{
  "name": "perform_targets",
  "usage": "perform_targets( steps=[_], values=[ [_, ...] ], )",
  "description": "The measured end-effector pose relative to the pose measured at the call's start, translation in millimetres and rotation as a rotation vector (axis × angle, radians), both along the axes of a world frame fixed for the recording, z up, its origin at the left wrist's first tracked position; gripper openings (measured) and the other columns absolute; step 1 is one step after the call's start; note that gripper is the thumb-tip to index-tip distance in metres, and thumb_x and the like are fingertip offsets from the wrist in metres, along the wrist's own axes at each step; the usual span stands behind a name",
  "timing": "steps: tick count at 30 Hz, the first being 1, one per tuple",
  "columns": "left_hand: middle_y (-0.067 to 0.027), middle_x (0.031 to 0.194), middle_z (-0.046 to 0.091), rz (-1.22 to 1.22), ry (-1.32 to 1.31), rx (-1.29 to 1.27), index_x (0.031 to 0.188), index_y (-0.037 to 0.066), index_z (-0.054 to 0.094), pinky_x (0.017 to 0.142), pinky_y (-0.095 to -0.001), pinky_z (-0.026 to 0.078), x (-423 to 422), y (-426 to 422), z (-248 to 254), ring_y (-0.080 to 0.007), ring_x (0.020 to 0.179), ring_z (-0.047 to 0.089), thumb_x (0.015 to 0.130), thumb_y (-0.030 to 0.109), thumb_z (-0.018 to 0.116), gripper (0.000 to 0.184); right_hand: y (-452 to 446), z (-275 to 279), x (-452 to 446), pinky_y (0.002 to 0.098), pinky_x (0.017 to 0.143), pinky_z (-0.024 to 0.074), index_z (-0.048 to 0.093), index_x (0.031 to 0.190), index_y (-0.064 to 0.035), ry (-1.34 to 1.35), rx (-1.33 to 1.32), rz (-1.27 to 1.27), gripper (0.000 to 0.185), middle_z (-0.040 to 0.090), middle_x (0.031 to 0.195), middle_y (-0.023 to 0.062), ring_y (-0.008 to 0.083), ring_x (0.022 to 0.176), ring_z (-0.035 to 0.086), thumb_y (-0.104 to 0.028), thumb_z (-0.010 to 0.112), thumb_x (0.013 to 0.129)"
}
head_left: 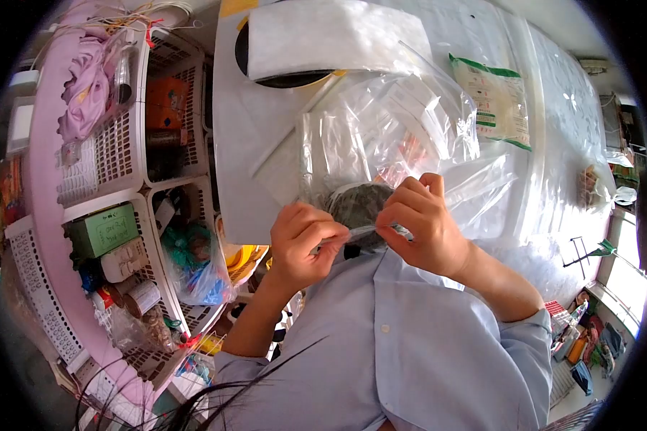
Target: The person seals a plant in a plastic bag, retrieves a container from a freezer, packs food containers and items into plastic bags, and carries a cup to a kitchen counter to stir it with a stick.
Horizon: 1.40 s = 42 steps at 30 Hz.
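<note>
A small clear plastic bag with dark grey-green contents (357, 205) is at the near edge of the white table, close to my shirt. I cannot make out what the contents are. My left hand (305, 241) pinches the bag's near edge between thumb and fingers. On the other side my right hand (427, 226) pinches the same edge, its fingers curled. A short stretch of film runs between the two pinches. Just beyond the hands lies a loose heap of clear plastic bags (402, 118), with something reddish and white partly showing through it.
A green-and-white packet (492, 100) lies at the right of the white table (248, 208). Farther back, a white sheet (338, 36) covers part of a black round object (287, 77). To the left stand plastic baskets (140, 144) with a green box (104, 230) and assorted goods.
</note>
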<state>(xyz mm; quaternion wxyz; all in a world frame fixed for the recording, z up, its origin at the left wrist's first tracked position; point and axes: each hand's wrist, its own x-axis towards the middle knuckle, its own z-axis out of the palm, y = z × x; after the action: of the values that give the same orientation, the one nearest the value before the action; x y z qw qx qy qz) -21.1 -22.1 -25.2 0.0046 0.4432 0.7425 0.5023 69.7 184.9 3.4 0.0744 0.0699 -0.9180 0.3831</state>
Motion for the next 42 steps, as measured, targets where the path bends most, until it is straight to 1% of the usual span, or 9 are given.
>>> perform_targets(
  steps=[7,11,13,15,16,24,31,33,42],
  values=[
    [-0.0045,0.072,0.061,0.024,0.013,-0.047,0.071,0.008,0.064,0.057,-0.0336,0.044,-5.0,-6.7,4.4,-0.0221,0.064,0.056,0.060,0.003,0.079,0.019,-1.0,1.1,-0.7,0.0384,0.081,0.0324,0.059,0.076,-0.0115,0.057,0.026,-0.002,0.019,0.054,0.078,-0.0004,0.0184,0.080,0.052,-0.004,0.074,0.067],
    [-0.0047,0.072,0.061,0.022,0.040,-0.042,0.071,0.008,0.064,0.057,-0.0329,0.043,-5.9,-4.9,8.7,-0.0220,0.064,0.056,0.060,0.003,0.079,0.019,-6.5,3.3,-1.9,0.0395,0.082,0.0322,0.060,0.077,-0.0113,0.067,0.014,-0.013,0.019,0.054,0.078,-0.0004,0.0186,0.080,0.052,-0.007,0.075,0.066],
    [-0.0049,0.071,0.060,-0.020,0.024,-0.055,0.071,0.007,0.064,0.057,-0.0331,0.043,-5.4,-3.7,8.6,-0.0219,0.064,0.055,0.061,0.004,0.078,0.018,-10.8,3.5,-4.3,0.0401,0.082,0.0322,0.061,0.077,-0.0111,0.072,-0.009,-0.034,0.019,0.054,0.078,-0.0005,0.0186,0.080,0.052,-0.008,0.076,0.066],
    [-0.0051,0.071,0.059,-0.014,0.017,-0.047,0.071,0.007,0.064,0.057,-0.0334,0.043,-3.2,-0.9,9.1,-0.0221,0.064,0.054,0.061,0.003,0.078,0.018,-12.9,1.1,-5.0,0.0382,0.080,0.0312,0.064,0.080,-0.0112,0.108,0.019,-0.008,0.026,0.058,0.079,-0.0006,0.0177,0.077,0.053,-0.005,0.080,0.061],
    [-0.0053,0.071,0.058,-0.006,0.011,-0.039,0.072,0.007,0.063,0.057,-0.0337,0.043,-2.4,-0.1,9.3,-0.0223,0.064,0.054,0.061,0.003,0.078,0.018,-13.1,0.0,-5.1,0.0382,0.080,0.0312,0.064,0.080,-0.0112,0.108,0.019,-0.009,0.026,0.058,0.079,-0.0006,0.0177,0.077,0.053,-0.005,0.080,0.061],
    [-0.0054,0.072,0.058,-0.017,0.060,-0.074,0.073,0.006,0.063,0.057,-0.0338,0.043,-4.9,3.8,18.3,-0.0226,0.065,0.054,0.060,0.000,0.076,0.019,-14.0,-3.8,-7.4,0.0390,0.079,0.0321,0.063,0.074,-0.0106,0.159,0.053,0.050,0.021,0.056,0.075,-0.0013,0.0175,0.075,0.053,-0.003,0.077,0.060],
    [-0.0057,0.071,0.059,-0.034,0.097,-0.081,0.073,0.006,0.064,0.058,-0.0334,0.043,-6.4,4.4,15.4,-0.0232,0.064,0.056,0.058,-0.003,0.074,0.019,-15.6,0.8,-9.8,0.0391,0.079,0.0321,0.063,0.076,-0.0105,0.136,0.070,0.033,0.021,0.056,0.077,-0.0003,0.0179,0.077,0.053,-0.003,0.076,0.061],
    [-0.0058,0.071,0.059,-0.036,0.084,-0.080,0.072,0.006,0.064,0.057,-0.0335,0.043,-6.3,6.9,15.7,-0.0231,0.064,0.056,0.058,-0.003,0.074,0.019,-18.7,2.1,-11.8,0.0403,0.081,0.0333,0.061,0.077,-0.0092,0.136,-0.003,0.001,0.015,0.050,0.076,0.0008,0.0190,0.080,0.051,-0.007,0.073,0.067],
    [-0.0062,0.072,0.059,-0.047,0.048,-0.085,0.073,0.006,0.063,0.057,-0.0338,0.043,-6.5,7.8,13.4,-0.0232,0.064,0.056,0.059,-0.001,0.076,0.020,-19.2,-4.0,-10.8,0.0397,0.077,0.0329,0.061,0.075,-0.0092,0.171,0.019,0.057,0.017,0.052,0.077,0.0003,0.0190,0.079,0.051,-0.005,0.072,0.064]
  ],
)
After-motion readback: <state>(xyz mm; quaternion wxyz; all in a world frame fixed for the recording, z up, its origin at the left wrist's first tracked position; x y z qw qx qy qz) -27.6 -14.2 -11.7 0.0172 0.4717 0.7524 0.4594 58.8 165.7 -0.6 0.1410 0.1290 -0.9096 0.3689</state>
